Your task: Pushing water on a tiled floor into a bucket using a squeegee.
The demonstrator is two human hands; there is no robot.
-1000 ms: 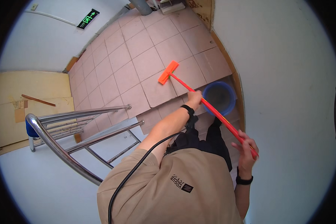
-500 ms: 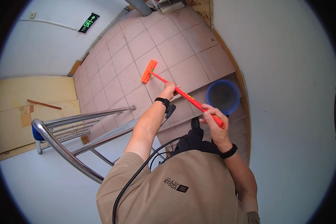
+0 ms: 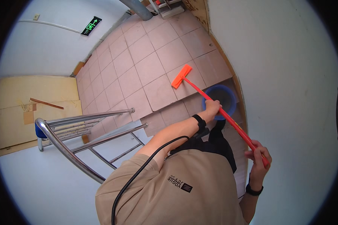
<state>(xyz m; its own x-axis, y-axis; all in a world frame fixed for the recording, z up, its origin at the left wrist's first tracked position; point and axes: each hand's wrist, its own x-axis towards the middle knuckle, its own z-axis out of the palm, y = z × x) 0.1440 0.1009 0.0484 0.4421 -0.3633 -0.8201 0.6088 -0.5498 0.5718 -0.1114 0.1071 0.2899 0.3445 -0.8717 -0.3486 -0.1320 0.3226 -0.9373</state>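
Note:
A long-handled scrub brush [image 3: 232, 120] with a red pole and an orange head slants across in front of me. My left hand [image 3: 213, 108] wraps around the pole partway down. At the pole's upper end, my right hand [image 3: 260, 159] grips it close to the wall. The orange brush head [image 3: 182, 76] is over the pink tiles near the edge of the landing; whether it touches them I cannot tell. Behind the pole and my left hand stands a blue bucket [image 3: 233, 99], partly hidden, its inside dark.
Tiled steps [image 3: 176, 114] drop from the landing [image 3: 150, 67] toward my feet. A steel handrail [image 3: 69, 152] runs along the left. The white wall [image 3: 289, 93] is close on my right. A grey pipe [image 3: 139, 8] rises at the far side, and a lit green sign [image 3: 91, 26] hangs on the far-left wall.
Both hands have moved right, taking the brush along. Its head has slid from mid-landing toward the right, nearer the bucket. My right hand is now lower and closer to the wall.

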